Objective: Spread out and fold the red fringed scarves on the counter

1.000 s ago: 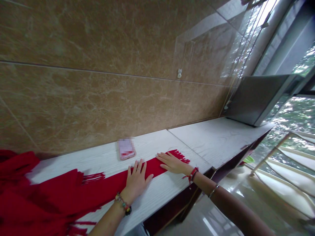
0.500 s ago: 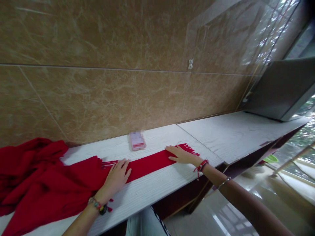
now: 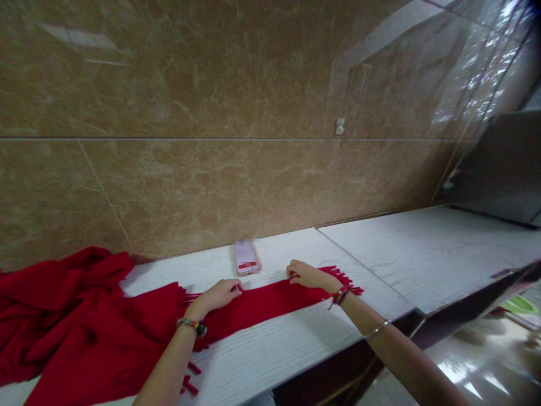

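Observation:
A red scarf (image 3: 270, 304) lies in a long folded strip along the white counter, its fringed end at the right. My left hand (image 3: 217, 294) is closed with bent fingers at the strip's far edge, close to the heap of red cloth. Farther right, my right hand (image 3: 306, 274) also has its fingers curled on the far edge, a little short of the fringe. The fingertips of both hands are partly hidden. The heap of red cloth (image 3: 84, 332) spreads over the left of the counter, with tassels showing by my left forearm.
Behind the scarf, a small blurred pinkish item (image 3: 246, 258) rests on the white counter (image 3: 380, 254). A brown marbled wall (image 3: 211, 192) runs along the back. A large dark box-like object (image 3: 494, 169) stands at the far right. Below the counter's front edge is a shiny floor.
Both hands were lying flat with fingers stretched out on the scarf. Now their fingers are curled at its far edge. The view has shifted slightly.

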### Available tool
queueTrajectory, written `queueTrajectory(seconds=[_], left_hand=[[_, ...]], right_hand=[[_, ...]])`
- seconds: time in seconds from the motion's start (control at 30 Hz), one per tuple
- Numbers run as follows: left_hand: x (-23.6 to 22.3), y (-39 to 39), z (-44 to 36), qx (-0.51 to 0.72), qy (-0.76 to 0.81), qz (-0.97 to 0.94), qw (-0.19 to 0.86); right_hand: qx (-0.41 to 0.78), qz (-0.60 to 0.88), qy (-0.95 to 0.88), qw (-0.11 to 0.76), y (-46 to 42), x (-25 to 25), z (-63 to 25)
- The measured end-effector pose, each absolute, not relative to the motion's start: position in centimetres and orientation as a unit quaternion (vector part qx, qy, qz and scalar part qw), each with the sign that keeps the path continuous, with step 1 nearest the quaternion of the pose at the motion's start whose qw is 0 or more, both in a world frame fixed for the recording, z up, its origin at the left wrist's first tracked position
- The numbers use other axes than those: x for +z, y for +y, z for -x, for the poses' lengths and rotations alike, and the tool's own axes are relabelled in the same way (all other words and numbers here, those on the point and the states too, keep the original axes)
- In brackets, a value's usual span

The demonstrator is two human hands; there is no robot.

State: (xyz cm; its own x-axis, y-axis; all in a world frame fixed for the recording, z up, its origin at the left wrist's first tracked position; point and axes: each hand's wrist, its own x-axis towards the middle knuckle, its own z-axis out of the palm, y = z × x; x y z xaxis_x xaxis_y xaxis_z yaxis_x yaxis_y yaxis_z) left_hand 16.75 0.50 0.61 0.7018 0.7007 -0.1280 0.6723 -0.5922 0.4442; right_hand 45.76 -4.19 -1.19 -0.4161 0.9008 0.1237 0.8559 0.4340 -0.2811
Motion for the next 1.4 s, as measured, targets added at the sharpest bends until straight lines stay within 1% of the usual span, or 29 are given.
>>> queueTrajectory(seconds=[0.1,0.2,0.33,0.47,0.57,0.7,0.97,1.03,1.13,1.3,1.4], left_hand=[[0.1,0.5,-16.3,0.056,0.385,-0.889,0.242],[-0.1,0.3,-16.3,0.075,0.389,-0.881,0.259],[0.1,0.0,-16.5,0.071,0.405,-0.874,0.261],[0.3,-0.4,-16.8,0.064,0.409,-0.878,0.240],[-0.1,-0.6,-17.3,0.086,0.419,-0.874,0.228],[-0.8,-0.8,-18.0,0.115,0.433,-0.867,0.218],[-1.2,-0.9,-18.4,0.133,0.434,-0.867,0.207],[-1.5,-1.1,-18.5,0.136,0.446,-0.865,0.186],[-1.8,-1.5,-18.7,0.146,0.454,-0.866,0.152],[-1.6,-2.0,-19.0,0.137,0.472,-0.855,0.163],[-1.7,-1.9,-19.3,0.130,0.465,-0.863,0.146]], right_hand=[[0.130,0.521,-0.832,0.138,-4.5,-1.3,-46.3],[0.163,0.515,-0.836,0.097,-4.4,-0.8,-46.7],[0.164,0.500,-0.848,0.066,-3.5,0.3,-47.0],[0.224,0.483,-0.844,0.067,-2.5,1.1,-46.6],[0.252,0.484,-0.834,0.079,-2.2,0.9,-45.9],[0.231,0.492,-0.834,0.096,-2.1,-0.1,-45.5],[0.145,0.471,-0.866,0.089,-1.5,-0.7,-45.4],[0.142,0.459,-0.873,0.085,-1.2,-0.6,-45.5],[0.158,0.439,-0.879,0.101,-0.9,-0.7,-45.5],[0.178,0.416,-0.885,0.110,-0.4,-1.0,-45.4],[0.169,0.423,-0.884,0.103,-0.2,-1.2,-45.4]])
